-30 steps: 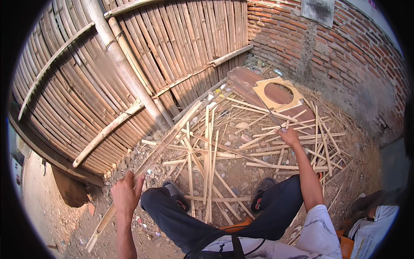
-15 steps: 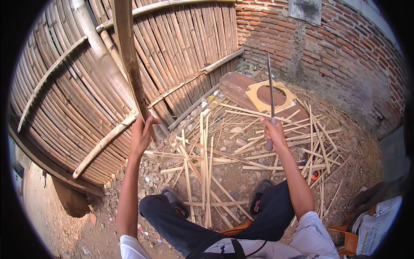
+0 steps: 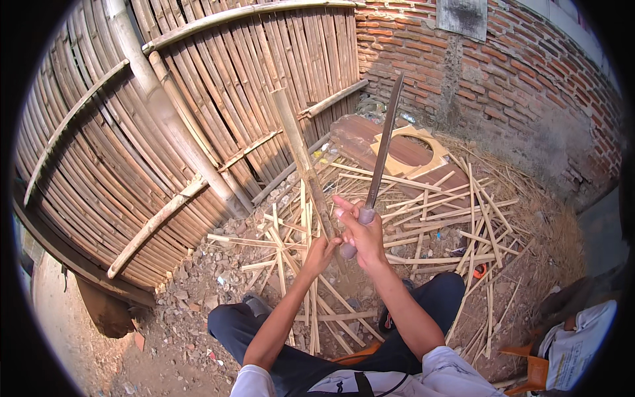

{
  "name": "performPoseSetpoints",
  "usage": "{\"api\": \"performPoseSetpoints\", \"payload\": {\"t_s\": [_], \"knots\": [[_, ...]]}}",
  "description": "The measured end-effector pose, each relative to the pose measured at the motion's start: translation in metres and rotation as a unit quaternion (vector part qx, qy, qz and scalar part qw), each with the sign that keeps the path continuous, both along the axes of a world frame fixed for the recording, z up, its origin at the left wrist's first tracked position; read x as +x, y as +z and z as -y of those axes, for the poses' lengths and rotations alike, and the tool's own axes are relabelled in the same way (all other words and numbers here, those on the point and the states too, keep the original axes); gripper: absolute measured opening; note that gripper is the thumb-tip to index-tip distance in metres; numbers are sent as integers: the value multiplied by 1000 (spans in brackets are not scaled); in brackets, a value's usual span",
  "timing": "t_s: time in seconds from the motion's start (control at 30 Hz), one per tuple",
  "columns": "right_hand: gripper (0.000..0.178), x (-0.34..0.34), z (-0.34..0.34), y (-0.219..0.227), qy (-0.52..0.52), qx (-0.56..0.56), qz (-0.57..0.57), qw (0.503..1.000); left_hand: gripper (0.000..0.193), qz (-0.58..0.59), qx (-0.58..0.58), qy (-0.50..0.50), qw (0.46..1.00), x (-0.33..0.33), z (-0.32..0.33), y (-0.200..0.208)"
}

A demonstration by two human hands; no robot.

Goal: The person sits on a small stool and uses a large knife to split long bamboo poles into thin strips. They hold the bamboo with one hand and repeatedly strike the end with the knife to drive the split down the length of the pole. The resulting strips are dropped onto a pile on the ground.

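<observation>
My left hand is closed round the lower part of a long split-bamboo slat, which tilts up and to the left in front of me. My right hand grips the handle of a machete, its long dark blade pointing up and slightly right. One finger of that hand stretches out toward the slat. Both hands are close together above the ground between my knees, the blade apart from the slat. Many thin pale strips lie crisscrossed on the ground beyond and beside my hands.
A bamboo fence runs along the left, meeting a brick wall at the back. A brown board lies there under a yellowish panel with a round hole. An orange ring-shaped thing and a white sack are at the right.
The slat has come down and to the right with my left hand, its top now in view. My right hand has moved left and nearer with the machete. The hands are now close together.
</observation>
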State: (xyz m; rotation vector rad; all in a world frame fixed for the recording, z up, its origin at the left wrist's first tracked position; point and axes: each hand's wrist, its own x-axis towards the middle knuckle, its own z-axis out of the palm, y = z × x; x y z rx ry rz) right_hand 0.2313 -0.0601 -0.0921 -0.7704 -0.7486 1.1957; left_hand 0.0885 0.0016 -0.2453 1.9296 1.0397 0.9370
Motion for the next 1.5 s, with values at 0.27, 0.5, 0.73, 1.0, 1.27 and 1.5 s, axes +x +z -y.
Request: {"api": "performPoseSetpoints", "payload": {"t_s": [0.27, 0.5, 0.73, 1.0, 1.27, 1.5], "knots": [[36, 1, -6, -38, -76, -1, 63, 995, 45, -46, 13, -81, 996, 8, 2, -23], [35, 10, 0, -75, -51, -42, 94, 993, 83, 130, -66, -123, 982, -49, -24, 132], [34, 10, -6, -107, 36, -40, 71, 996, 56, 151, -40, -233, 960, -41, -1, 265], [27, -5, -5, -118, 17, -61, 105, 992, 23, 308, 74, -158, 935, -20, 6, 218], [22, -59, -46, -106, -391, -108, 118, 907, 76, 515, 222, -43, 827, 40, 50, 194], [27, -5, -39, -118, -319, -106, 107, 936, 52, 218, 338, -99, 910, 25, 40, 181]]}}
